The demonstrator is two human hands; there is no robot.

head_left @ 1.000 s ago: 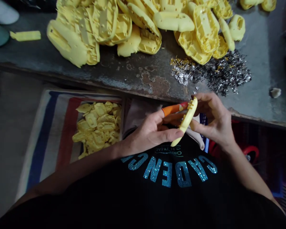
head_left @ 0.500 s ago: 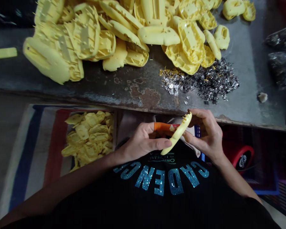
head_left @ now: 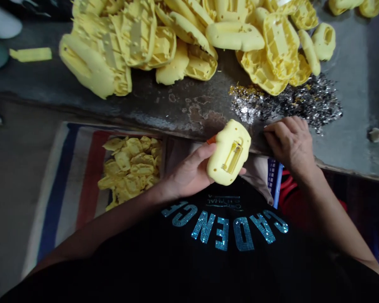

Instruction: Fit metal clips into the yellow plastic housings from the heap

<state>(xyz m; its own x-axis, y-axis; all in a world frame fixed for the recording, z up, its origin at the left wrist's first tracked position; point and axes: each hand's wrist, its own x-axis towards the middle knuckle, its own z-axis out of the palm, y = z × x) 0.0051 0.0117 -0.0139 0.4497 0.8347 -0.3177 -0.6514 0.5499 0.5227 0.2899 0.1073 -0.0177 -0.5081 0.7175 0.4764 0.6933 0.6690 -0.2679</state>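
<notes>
My left hand (head_left: 194,168) grips a yellow plastic shell (head_left: 219,162) just off the bench edge. The shell's rounded outer side faces up, showing a rectangular battery slot with metal glinting inside it. An orange finger cover (head_left: 211,139) on that hand is mostly hidden behind the shell. My right hand (head_left: 292,141) rests at the edge of the bench, thumb and fingers pinched together; whatever they may hold is too small to see. Right beyond it lies a heap of small shiny metal pieces (head_left: 322,99), partly gold-coloured at its left end.
Many yellow shells (head_left: 135,38) are heaped along the back of the dark workbench (head_left: 164,105). A box of yellow parts (head_left: 132,164) stands below on the left, beside a striped sheet (head_left: 63,181). A whitish lump (head_left: 376,134) lies at the right. A blue basket (head_left: 276,185) is under the bench.
The shell has turned from edge-on to showing its outer side, now in my left hand alone. My right hand has let go of it and moved right, to the metal pieces.
</notes>
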